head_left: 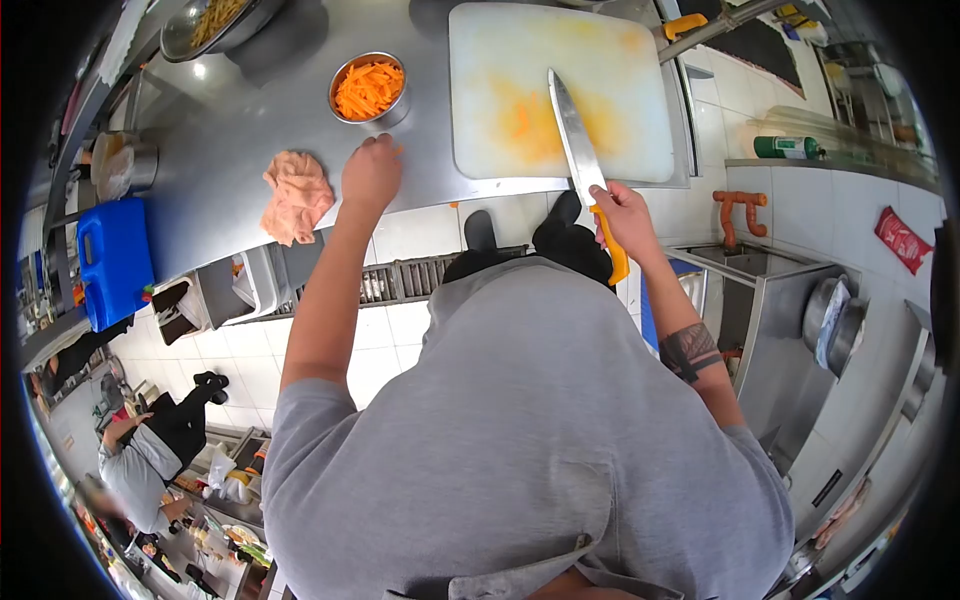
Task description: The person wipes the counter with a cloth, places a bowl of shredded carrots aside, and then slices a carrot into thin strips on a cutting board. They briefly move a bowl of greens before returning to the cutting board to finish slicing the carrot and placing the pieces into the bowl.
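Note:
My right hand [622,218] grips the yellow handle of a large knife [572,125], whose blade lies over the near right part of a white cutting board [480,60] with orange stains. My left hand [371,172] is closed at the near edge of the steel table, just below a metal bowl [397,108] of orange strips [366,88]. A small orange bit shows at its fingers; the rest of what it may hold is hidden. A crumpled pinkish cloth [297,195] lies left of that hand.
Another metal bowl [240,30] stands at the table's far left. A blue jug [115,262] is beyond the left edge. At lower left another person [150,460] is in the room. A green bottle [785,147] lies on a ledge at right, above a sink unit [750,262].

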The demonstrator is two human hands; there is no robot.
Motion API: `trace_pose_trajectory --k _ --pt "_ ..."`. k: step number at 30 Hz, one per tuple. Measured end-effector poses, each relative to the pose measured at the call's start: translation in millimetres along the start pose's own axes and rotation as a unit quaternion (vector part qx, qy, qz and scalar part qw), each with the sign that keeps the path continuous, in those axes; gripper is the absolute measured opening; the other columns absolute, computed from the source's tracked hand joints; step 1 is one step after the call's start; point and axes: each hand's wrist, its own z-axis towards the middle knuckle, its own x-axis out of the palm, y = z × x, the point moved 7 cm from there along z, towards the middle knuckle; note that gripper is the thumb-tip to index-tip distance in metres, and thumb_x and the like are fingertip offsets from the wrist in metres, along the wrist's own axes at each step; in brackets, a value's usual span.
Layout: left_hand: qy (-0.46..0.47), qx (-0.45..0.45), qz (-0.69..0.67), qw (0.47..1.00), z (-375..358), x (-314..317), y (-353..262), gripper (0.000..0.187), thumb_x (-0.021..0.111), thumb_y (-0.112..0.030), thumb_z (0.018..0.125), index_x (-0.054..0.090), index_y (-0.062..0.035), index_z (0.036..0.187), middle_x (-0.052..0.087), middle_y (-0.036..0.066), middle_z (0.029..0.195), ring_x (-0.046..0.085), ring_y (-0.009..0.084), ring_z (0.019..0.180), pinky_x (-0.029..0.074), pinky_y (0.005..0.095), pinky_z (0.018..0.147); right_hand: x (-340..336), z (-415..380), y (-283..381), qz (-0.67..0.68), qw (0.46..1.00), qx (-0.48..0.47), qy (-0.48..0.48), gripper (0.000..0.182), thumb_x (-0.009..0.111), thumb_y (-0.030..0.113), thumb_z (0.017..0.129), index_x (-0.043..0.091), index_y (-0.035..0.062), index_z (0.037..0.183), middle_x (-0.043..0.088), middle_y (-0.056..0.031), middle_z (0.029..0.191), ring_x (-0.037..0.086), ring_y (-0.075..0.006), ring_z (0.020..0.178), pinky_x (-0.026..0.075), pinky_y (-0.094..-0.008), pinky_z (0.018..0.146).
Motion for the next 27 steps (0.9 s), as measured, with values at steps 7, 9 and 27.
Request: trace_pose_trajectory --k 7,9,27 --pt "0.045 -0.023 0.020 0.999 13 10 -15 0.026 0.067 -0.015 0.088 0.067 0.0036 0.106 0.075 0.029 0.105 0.074 0.0467 0.099 0.060 0.0541 0.088 9 0 -6 0.017 0.998 -0.003 0.053 0.032 0.064 0.035 0.108 0.065 0.0032 0.106 0.061 -0.0051 0.074 0.061 -0.0145 0.049 0.051 -0.0319 0.043" --pt "0.050 -0.038 0.009 0.998 15 7 -19 0.025 0.068 -0.017 0.088 0.068 0.0031 0.104 0.076 0.027 0.103 0.075 0.0451 0.098 0.061 0.0528 0.089 14 0 -7 0.021 0.998 -0.005 0.064 0.032 0.064 0.035 0.109 0.065 0.0034 0.107 0.061 -0.0048 0.075 0.061 -0.0142 0.049 0.051 -0.0318 0.044" --pt "-0.081 0.044 -0.284 0.954 26 27 -153 0.043 0.081 -0.013 0.087 0.074 0.0012 0.127 0.071 0.018 0.121 0.075 0.0265 0.091 0.061 0.0384 0.086 53 -6 -9 0.040 0.991 0.028 0.122 0.033 0.064 0.035 0.108 0.065 0.0028 0.115 0.061 -0.0054 0.075 0.061 -0.0146 0.050 0.050 -0.0321 0.045"
